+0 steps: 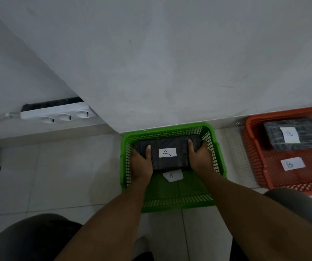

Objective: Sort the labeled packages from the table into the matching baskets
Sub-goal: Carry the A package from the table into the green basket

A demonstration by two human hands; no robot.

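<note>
A black wrapped package with a white label "A" [167, 152] lies low inside the green basket [214, 140], which stands on the floor and carries its own white "A" tag [172, 175]. My left hand [142, 164] grips the package's left end and my right hand [200, 157] grips its right end, thumbs on top. To the right, the orange basket [253, 147] has a "B" tag [291, 164] and holds a black package labelled "B" [290, 135].
A grey table top [170, 63] fills the upper view, its edge just above both baskets. A white power strip [61, 114] lies on the floor at the left under the table edge. My knees show at the bottom left and right over the tiled floor.
</note>
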